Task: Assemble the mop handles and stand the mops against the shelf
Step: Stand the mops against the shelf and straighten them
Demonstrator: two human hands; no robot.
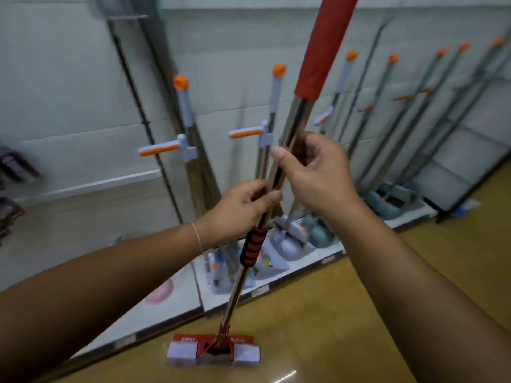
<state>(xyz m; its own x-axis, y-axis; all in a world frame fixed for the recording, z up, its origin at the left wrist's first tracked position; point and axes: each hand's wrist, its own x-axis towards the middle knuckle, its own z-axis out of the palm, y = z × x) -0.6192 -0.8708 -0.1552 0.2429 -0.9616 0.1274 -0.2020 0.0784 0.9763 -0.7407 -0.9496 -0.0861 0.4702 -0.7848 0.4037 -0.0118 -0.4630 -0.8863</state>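
Observation:
I hold a mop upright in front of me. Its head, white sponge with a red label, rests on the yellow floor. The lower metal pole carries a black and red ribbed grip. My left hand is closed around the pole just above that grip. My right hand grips the upper shiny pole section, which has a long red sleeve running out of the top of the frame. The joint between the two sections is hidden by my fingers.
A white shelf base runs along the wall. Several mops with orange-tipped handles and grey or teal heads lean against the white back panels. A dark upright post stands at the left. A pink object lies on the shelf.

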